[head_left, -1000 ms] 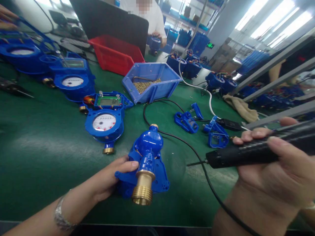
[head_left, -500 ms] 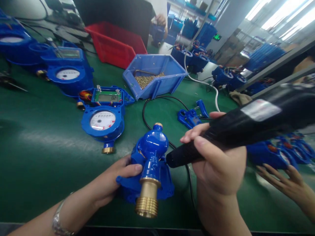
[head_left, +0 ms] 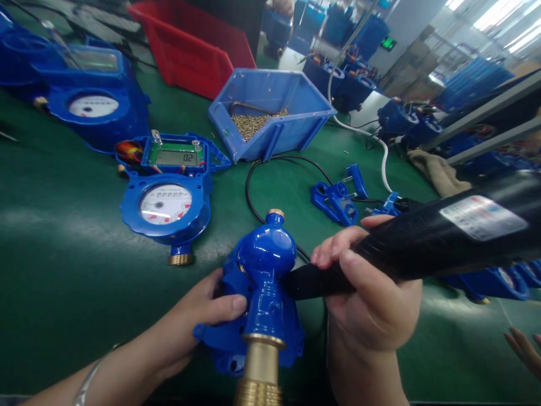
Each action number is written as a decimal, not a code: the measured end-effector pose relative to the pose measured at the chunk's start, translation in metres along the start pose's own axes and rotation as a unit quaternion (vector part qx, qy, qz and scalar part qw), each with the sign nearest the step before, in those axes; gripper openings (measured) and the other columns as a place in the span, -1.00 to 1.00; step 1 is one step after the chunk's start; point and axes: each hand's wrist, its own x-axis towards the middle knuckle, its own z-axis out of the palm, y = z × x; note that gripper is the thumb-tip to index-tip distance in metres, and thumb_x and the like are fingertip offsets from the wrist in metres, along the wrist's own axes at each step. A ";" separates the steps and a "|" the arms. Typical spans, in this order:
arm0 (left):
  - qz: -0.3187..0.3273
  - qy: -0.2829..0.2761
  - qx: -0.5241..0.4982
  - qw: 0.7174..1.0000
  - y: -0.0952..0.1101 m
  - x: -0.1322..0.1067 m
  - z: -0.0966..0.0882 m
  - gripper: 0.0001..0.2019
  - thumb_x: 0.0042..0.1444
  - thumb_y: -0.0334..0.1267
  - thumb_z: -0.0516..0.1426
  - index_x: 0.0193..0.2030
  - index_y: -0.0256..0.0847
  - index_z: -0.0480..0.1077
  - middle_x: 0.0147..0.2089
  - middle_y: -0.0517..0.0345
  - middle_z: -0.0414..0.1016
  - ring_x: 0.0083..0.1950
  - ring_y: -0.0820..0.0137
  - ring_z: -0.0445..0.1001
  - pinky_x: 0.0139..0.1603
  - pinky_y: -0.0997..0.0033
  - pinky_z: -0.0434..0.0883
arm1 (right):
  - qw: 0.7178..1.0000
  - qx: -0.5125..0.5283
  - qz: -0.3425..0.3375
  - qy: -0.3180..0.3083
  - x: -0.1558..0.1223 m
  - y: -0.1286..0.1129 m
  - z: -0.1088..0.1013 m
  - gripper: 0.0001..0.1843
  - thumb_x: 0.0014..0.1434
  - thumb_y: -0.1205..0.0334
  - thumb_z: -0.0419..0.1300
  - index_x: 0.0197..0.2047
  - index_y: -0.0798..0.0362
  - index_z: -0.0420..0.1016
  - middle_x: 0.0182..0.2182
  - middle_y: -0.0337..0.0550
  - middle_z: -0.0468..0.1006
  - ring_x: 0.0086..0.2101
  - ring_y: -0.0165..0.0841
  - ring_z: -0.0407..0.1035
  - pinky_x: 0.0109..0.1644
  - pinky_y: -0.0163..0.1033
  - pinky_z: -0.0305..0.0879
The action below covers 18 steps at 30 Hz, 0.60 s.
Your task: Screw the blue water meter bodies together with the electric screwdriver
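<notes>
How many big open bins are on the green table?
2. The red bin is farther back, and the blue bin is nearer, to its right in the picture. More could be hidden or out of view.

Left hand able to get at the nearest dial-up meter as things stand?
Probably, but only by letting go first: the left hand grips the blue brass-ended body. Nothing visible stands between it and the dial-up meter.

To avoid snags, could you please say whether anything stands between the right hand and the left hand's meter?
The black screwdriver in the right hand spans the gap to the meter; a black cable passes behind it.
</notes>
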 end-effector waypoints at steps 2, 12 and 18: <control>0.001 0.004 -0.002 1.000 0.000 0.000 0.001 -0.50 -0.15 -0.15 0.30 -0.02 -0.20 0.38 -0.10 -0.03 0.54 -0.14 0.18 0.50 -0.12 0.31 0.42 | 1.000 -0.006 -0.002 0.007 0.000 0.000 0.000 -0.65 -0.10 0.46 0.16 -0.19 0.02 0.28 -0.57 -0.39 0.42 -0.59 -0.42 0.31 -0.47 -0.23 0.27; 0.029 -0.026 0.015 0.999 0.003 -0.003 0.002 -0.56 -0.11 -0.14 0.28 -0.06 -0.23 0.42 -0.21 0.05 0.58 -0.20 0.26 0.51 -0.15 0.37 0.40 | 0.999 -0.010 -0.007 -0.030 0.005 0.000 -0.002 -0.58 -0.11 0.46 0.20 -0.13 0.02 0.31 -0.59 -0.39 0.44 -0.60 -0.40 0.33 -0.46 -0.21 0.28; 0.039 -0.028 0.019 0.999 0.002 -0.004 0.002 -0.68 -0.10 -0.15 0.28 -0.21 -0.28 0.47 -0.31 0.07 0.58 -0.28 0.31 0.50 -0.18 0.40 0.39 | 0.992 -0.011 -0.124 -0.025 0.007 -0.063 -0.012 -0.63 -0.10 0.43 0.06 -0.17 0.01 0.39 -0.58 -0.38 0.36 -0.58 -0.47 0.24 -0.46 -0.30 0.24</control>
